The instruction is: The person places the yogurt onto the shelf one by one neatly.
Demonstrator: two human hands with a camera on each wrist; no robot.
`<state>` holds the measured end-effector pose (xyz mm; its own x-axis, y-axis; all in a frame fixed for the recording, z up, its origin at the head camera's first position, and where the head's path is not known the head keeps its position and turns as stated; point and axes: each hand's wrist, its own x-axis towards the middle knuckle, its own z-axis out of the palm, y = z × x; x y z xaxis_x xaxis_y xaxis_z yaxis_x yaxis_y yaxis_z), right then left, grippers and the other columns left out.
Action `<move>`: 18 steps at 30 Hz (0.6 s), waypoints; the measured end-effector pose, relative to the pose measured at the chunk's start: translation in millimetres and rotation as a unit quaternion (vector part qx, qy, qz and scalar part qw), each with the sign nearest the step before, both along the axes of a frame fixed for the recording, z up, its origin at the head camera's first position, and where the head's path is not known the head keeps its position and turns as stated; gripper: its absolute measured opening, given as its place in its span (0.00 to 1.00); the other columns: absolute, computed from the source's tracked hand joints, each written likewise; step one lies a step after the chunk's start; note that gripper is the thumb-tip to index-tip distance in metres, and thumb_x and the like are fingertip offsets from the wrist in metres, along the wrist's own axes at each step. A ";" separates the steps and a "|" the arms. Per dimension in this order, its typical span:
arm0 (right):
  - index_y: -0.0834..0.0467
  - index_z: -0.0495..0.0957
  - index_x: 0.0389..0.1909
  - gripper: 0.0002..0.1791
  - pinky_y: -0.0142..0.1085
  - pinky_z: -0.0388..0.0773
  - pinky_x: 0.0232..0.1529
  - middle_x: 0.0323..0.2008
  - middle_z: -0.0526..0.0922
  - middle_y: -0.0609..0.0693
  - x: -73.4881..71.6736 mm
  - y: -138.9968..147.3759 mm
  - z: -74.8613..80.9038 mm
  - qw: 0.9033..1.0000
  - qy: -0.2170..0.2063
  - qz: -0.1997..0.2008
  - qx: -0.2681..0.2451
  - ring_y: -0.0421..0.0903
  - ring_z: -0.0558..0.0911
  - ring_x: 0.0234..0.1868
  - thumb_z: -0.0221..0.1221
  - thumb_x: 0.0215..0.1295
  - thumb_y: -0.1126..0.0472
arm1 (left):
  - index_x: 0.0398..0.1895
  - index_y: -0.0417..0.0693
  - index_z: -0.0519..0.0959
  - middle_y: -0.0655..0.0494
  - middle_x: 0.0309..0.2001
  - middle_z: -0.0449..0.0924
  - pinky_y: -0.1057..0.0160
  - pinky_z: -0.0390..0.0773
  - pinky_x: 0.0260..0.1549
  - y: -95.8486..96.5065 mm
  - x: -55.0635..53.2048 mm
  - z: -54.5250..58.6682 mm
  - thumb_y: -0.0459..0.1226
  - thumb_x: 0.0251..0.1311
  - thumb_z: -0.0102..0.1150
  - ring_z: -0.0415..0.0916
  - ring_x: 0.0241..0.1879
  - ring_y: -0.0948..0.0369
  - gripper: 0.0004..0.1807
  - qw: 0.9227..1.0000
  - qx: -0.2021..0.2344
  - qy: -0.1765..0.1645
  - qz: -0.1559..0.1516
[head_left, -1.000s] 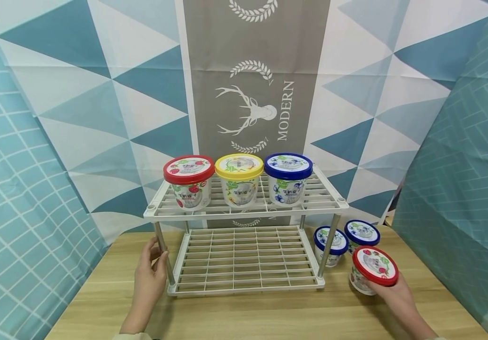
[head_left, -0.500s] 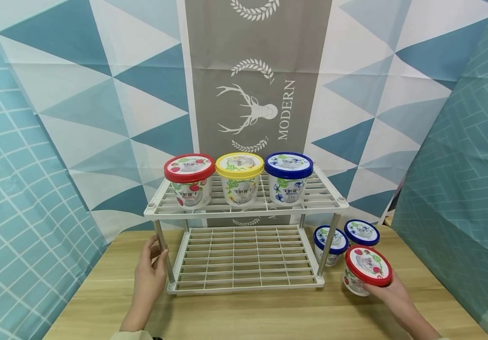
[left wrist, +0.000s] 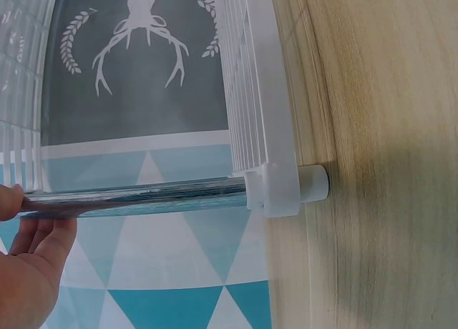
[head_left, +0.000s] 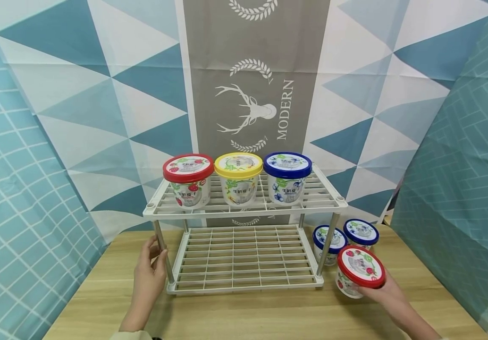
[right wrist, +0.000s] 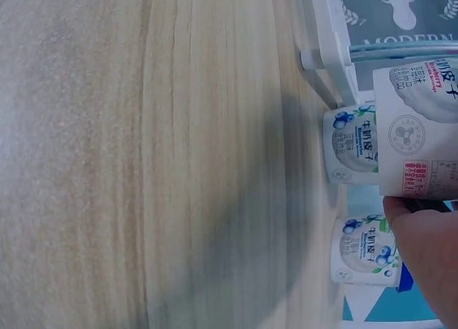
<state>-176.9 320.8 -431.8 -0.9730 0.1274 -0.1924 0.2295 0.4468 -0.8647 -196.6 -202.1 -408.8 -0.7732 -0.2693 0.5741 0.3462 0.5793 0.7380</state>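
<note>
My right hand (head_left: 390, 300) grips a white tub with a red lid (head_left: 360, 267) and strawberry pictures, right of the rack. In the right wrist view this tub (right wrist: 415, 143) is off the table, its base higher than those of the blueberry tubs behind. My left hand (head_left: 148, 274) holds the front left metal post (left wrist: 143, 199) of a white two-tier rack (head_left: 246, 288), thumb on one side and fingers on the other. On the top tier stand a red-lidded tub (head_left: 189, 191), a yellow-lidded tub (head_left: 239, 189) and a blue-lidded tub (head_left: 287, 186).
Two blue-lidded tubs, a nearer one (head_left: 330, 239) and a farther one (head_left: 360, 232), stand on the wooden table (head_left: 244, 318) beside the rack's right side. A patterned cloth (head_left: 155, 94) hangs behind, with a tile-patterned one (head_left: 10, 165) at the left.
My right hand has carried the red-lidded tub a little to the left, towards the rack. The left hand stays on the post.
</note>
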 end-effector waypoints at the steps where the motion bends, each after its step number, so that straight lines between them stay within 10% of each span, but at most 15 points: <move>1: 0.69 0.37 0.70 0.53 0.57 0.71 0.60 0.66 0.52 0.72 -0.1 -0.4 0.4 1.000 -0.001 0.003 -0.001 0.69 0.58 0.64 0.63 0.59 0.53 | 0.61 0.36 0.63 0.40 0.43 0.75 0.93 0.66 0.42 -0.2 0.0 -0.4 0.24 0.62 0.50 0.71 0.43 0.71 0.23 1.000 -0.002 0.002 0.000; 8: 0.70 0.38 0.70 0.53 0.56 0.73 0.59 0.66 0.53 0.73 1.7 -6.7 2.6 1.000 -0.003 0.008 0.006 0.69 0.59 0.64 0.64 0.57 0.53 | 0.61 0.34 0.62 0.40 0.42 0.74 0.92 0.68 0.42 -0.4 -0.1 -3.1 0.23 0.62 0.50 0.75 0.43 0.51 0.23 1.000 -0.012 0.024 -0.001; 18: 0.69 0.40 0.70 0.53 0.54 0.75 0.57 0.66 0.56 0.72 6.6 -20.0 7.4 1.000 0.000 0.020 0.004 0.69 0.61 0.64 0.65 0.56 0.54 | 0.61 0.35 0.62 0.40 0.44 0.74 0.94 0.65 0.42 -1.1 -1.0 -2.9 0.23 0.62 0.50 0.63 0.41 0.85 0.24 1.000 0.000 -0.004 -0.004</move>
<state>-170.4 300.8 -424.4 -0.9773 0.0900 -0.1918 0.2116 0.4627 -0.8609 -197.6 -203.2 -411.8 -0.7805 -0.2630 0.5672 0.3441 0.5767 0.7410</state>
